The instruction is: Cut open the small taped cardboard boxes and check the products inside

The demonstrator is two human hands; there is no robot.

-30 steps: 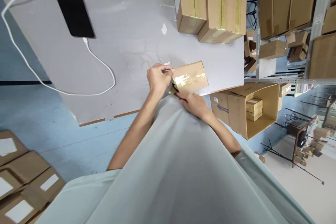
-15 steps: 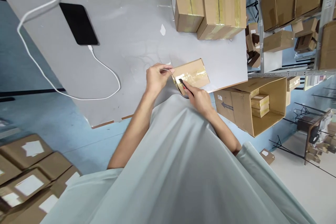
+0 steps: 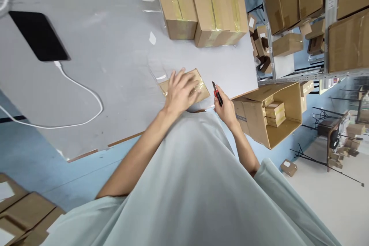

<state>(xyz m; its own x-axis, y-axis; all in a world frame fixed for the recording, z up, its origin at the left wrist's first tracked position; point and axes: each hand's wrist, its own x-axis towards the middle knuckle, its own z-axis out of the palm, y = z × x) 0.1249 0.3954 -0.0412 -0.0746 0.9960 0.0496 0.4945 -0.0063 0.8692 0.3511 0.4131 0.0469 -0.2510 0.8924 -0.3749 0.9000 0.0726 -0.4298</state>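
Note:
Under my left hand (image 3: 181, 92) lies a small flat cardboard box (image 3: 202, 89) with shiny clear tape on its top. The fingers of that hand are spread over the box, covering its middle. My right hand (image 3: 226, 110) is closed around a red and black utility knife (image 3: 217, 94). Its dark blade sticks out and points up, away from me, a little to the right of the box and apart from it. A strip of clear tape (image 3: 161, 77) shows at the box's left end.
Larger taped boxes (image 3: 213, 7) stand at the table's back. A black phone (image 3: 39, 35) with a white cable (image 3: 83, 84) lies left on the grey table (image 3: 121, 54). Right of the table edge, an open carton (image 3: 253, 117) holds small boxes. Shelving (image 3: 331, 19) stands beyond.
My right hand has drawn the knife off the box to the right. My left hand has gone from pinching the box's left end to lying spread across its top. The view has shifted right.

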